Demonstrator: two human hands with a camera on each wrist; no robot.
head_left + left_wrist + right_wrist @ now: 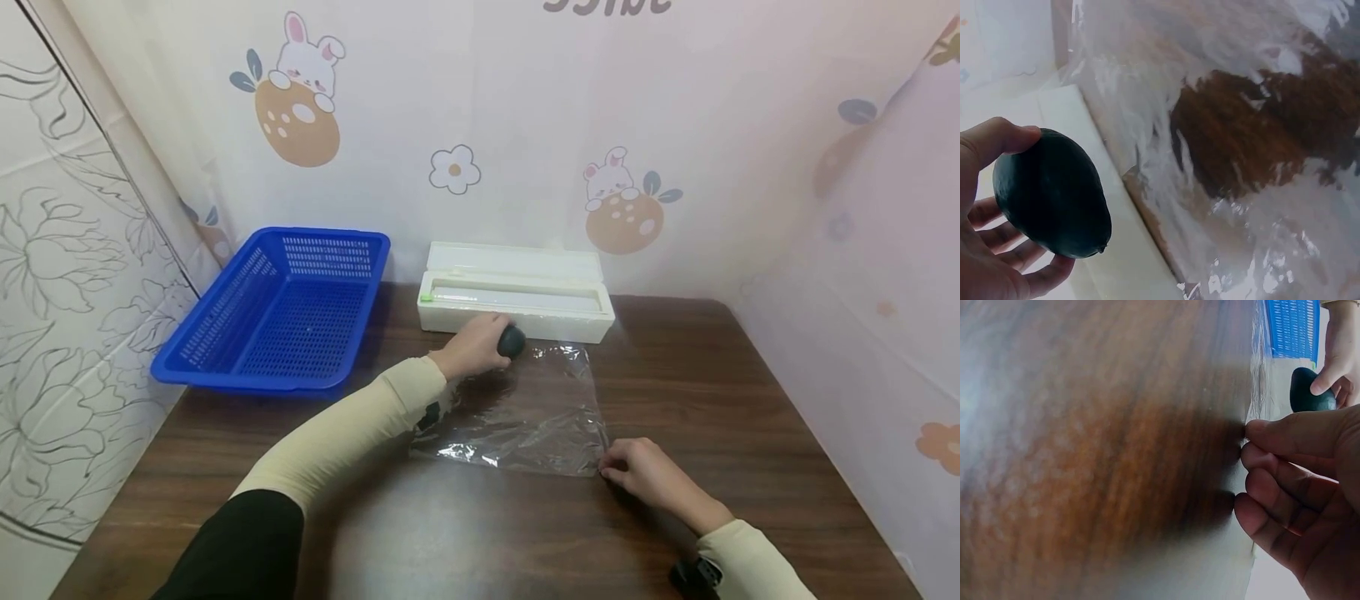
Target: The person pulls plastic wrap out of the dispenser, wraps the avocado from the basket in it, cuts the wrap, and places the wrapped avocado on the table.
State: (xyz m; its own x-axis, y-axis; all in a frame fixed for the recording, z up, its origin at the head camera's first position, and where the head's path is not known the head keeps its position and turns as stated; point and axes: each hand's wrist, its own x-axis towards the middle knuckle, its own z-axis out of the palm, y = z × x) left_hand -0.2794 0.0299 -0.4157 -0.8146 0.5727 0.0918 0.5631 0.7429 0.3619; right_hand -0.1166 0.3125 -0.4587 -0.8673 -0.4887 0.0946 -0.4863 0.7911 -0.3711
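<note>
My left hand (pixel 476 343) grips a smooth dark green avocado (pixel 1054 194), thumb over the top and fingers curled beneath. It holds the avocado above the sheet of clear plastic wrap (pixel 532 417), near the front of the white wrap box (pixel 517 323). The wrap lies spread over the brown table, creased and shiny along its near edge. At the sheet's near right corner, my right hand (pixel 637 471) pinches the film between thumb and forefinger, fingertips (pixel 1254 512) down at the tabletop.
A blue perforated basket (pixel 345 333) stands at the back left of the wooden table (pixel 420 542). The wrap box's lid (pixel 517 260) is raised against the patterned cloth behind, and a small green piece (pixel 426 297) sits at the box's left end.
</note>
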